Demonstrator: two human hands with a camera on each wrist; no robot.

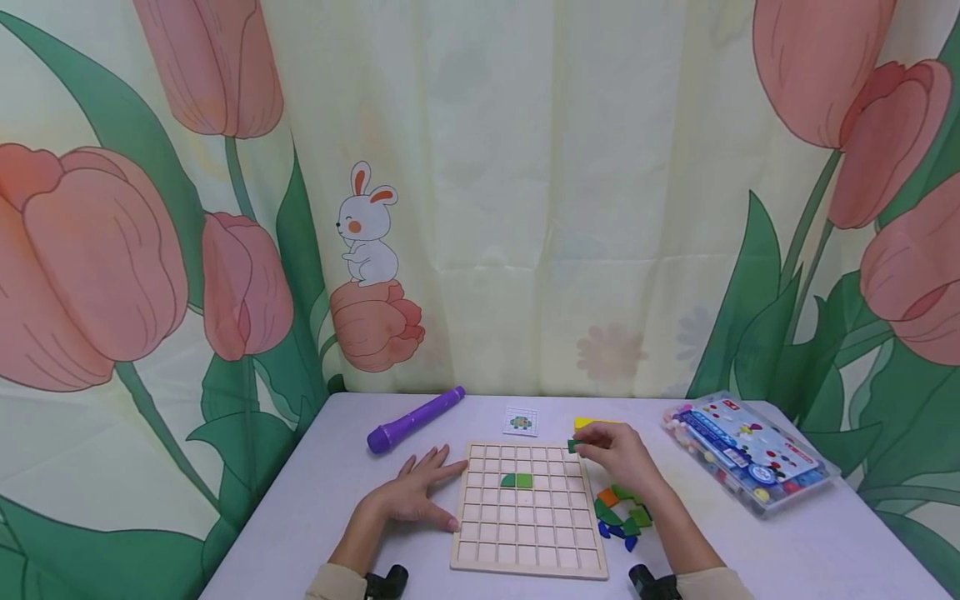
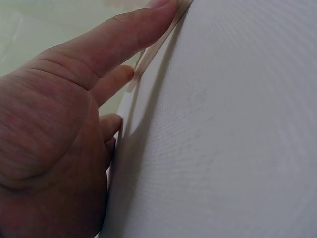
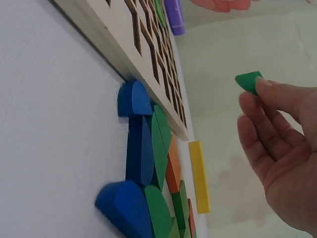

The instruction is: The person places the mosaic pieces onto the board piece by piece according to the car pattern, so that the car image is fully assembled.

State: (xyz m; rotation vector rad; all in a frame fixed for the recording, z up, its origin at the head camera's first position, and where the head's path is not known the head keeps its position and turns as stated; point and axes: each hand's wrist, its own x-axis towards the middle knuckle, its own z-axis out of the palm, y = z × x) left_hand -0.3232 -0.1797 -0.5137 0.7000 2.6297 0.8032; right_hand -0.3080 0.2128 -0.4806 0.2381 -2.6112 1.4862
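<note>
A wooden grid board [image 1: 528, 512] is laid on the white table [image 1: 787, 542] nearest the person, with two green pieces [image 1: 517, 481] seated side by side in cells of its third row. The left hand [image 1: 412, 496] is spread flat on the table, fingers straight and apart, its fingertips [image 2: 163, 4] pressed against the board's left edge. Just beside the board's right edge a loose heap of blue, green and orange pieces [image 1: 621, 512] is gathered. Above the board's upper right corner the right hand [image 1: 618, 454] is held, and a small green piece [image 3: 249, 81] is pinched between its thumb and fingertips, clear of the board. Beyond that hand a yellow bar [image 1: 592, 423] is laid flat. A small picture card [image 1: 521, 421] is placed past the board's far edge, a purple pen-like tube [image 1: 415, 419] farther left, and a clear plastic box of parts [image 1: 750, 454] well apart at the right.
</note>
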